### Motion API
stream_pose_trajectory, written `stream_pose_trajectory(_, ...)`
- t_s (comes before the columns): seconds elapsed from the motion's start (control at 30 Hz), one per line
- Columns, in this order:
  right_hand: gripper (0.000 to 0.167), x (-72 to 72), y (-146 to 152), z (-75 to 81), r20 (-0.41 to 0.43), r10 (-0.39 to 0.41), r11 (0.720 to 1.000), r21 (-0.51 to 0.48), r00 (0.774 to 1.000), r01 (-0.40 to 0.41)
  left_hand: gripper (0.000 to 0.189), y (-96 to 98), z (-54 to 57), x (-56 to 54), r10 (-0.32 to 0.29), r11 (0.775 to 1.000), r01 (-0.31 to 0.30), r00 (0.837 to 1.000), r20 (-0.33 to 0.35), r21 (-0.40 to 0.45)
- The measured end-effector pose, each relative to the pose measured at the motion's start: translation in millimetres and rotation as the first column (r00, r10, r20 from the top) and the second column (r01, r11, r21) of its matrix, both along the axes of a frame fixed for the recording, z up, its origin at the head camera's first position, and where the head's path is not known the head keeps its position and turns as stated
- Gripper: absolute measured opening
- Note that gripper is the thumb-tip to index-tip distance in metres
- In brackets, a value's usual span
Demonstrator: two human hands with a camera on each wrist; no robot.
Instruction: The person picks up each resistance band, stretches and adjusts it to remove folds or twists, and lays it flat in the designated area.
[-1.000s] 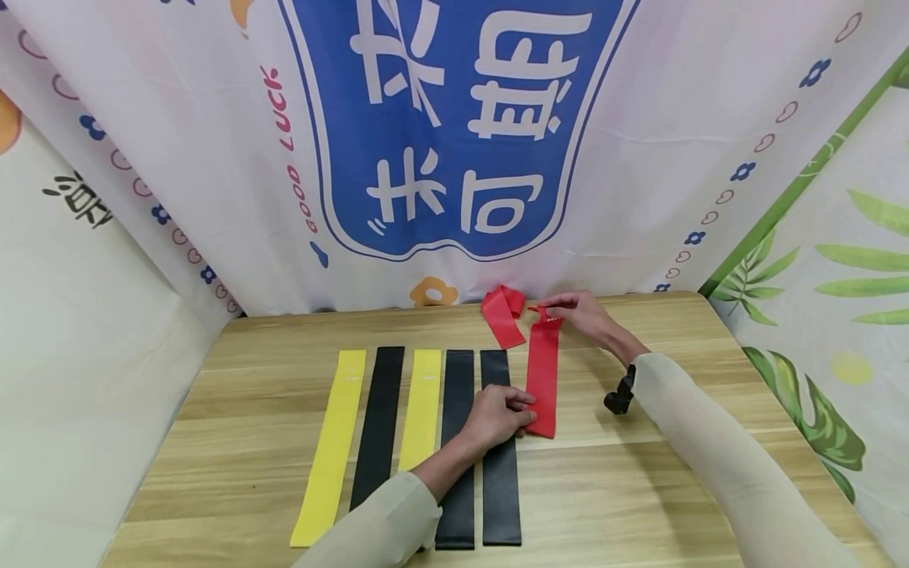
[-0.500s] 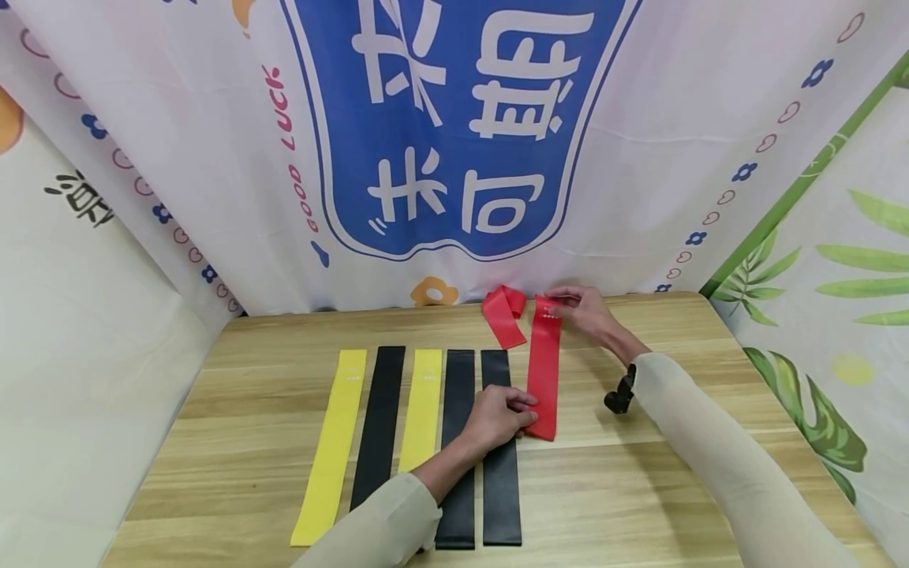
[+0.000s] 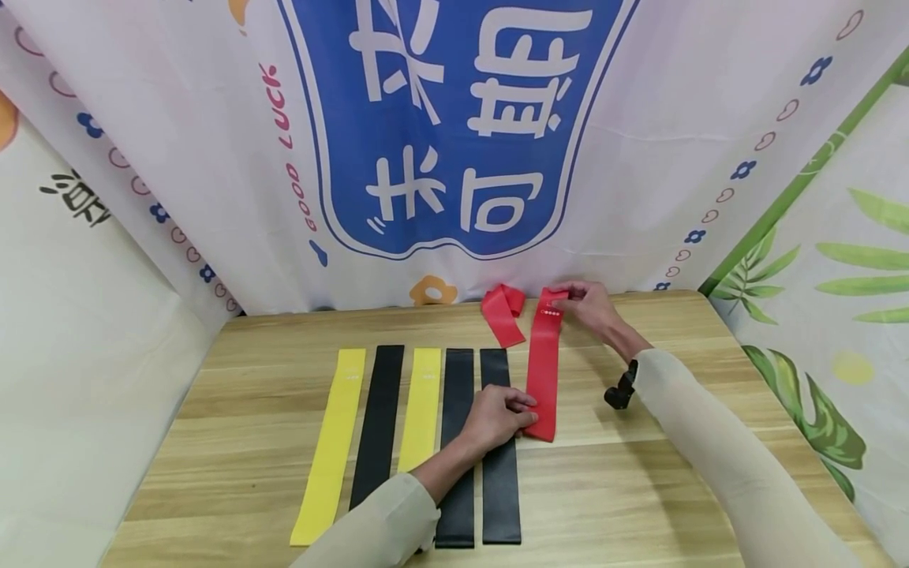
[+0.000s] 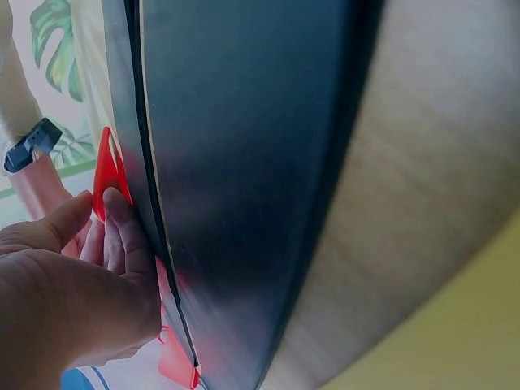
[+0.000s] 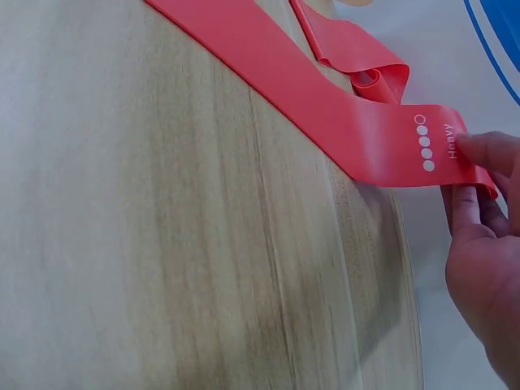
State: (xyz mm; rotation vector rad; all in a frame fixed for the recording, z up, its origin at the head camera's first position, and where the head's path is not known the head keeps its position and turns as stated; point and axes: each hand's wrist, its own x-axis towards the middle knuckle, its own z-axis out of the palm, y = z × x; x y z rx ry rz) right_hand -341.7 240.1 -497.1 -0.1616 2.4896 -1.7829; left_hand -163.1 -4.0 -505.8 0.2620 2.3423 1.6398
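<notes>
A red resistance band (image 3: 543,363) lies lengthwise on the table, its far end raised. My right hand (image 3: 591,306) pinches that far end, thumb on top and fingers beneath. In the right wrist view the lifted band (image 5: 390,146) shows the print "Heavy" and a row of dots. At the near end, my left hand (image 3: 495,414) pinches the band's left edge between thumb and fingers. The left wrist view shows this edge (image 4: 104,175) standing up a little. Left of the band is a black band (image 3: 502,489), partly under the left hand.
A second red band (image 3: 503,315) lies crumpled at the table's back edge. Further left, a black band (image 3: 457,505), a yellow band (image 3: 423,402), another black band (image 3: 379,418) and another yellow band (image 3: 330,450) lie side by side. A printed curtain (image 3: 639,197) hangs behind the table (image 3: 234,434).
My right hand has unfolded the red band's far end and drawn it slightly back and up, so its print shows. The left hand has stayed in place.
</notes>
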Motion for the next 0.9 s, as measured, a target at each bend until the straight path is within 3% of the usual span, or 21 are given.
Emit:
stream_pose_trajectory(0.33, 0.026, -0.9, -1, 1.9, -0.04, -0.017, 1.0, -0.012, 0.999, 0.017, 0.018, -1.7, 1.7, 3.0, -0.003, 1.0, 0.003, 1.0, -0.004, -0.023)
stream_pose_trajectory(0.57, 0.028, -2.5, 1, 6.6, -0.043, -0.018, 1.0, -0.01, 0.999, 0.017, 0.017, -4.7, 0.2, 7.9, -0.024, 0.999, 0.023, 1.0, -0.013, -0.034)
stream_pose_trajectory(0.9, 0.031, -1.0, 1, 14.9, -0.056, -0.036, 0.999, -0.035, 0.998, 0.034, 0.018, -10.0, 3.3, 19.7, -0.021, 1.0, 0.022, 0.999, 0.027, -0.004)
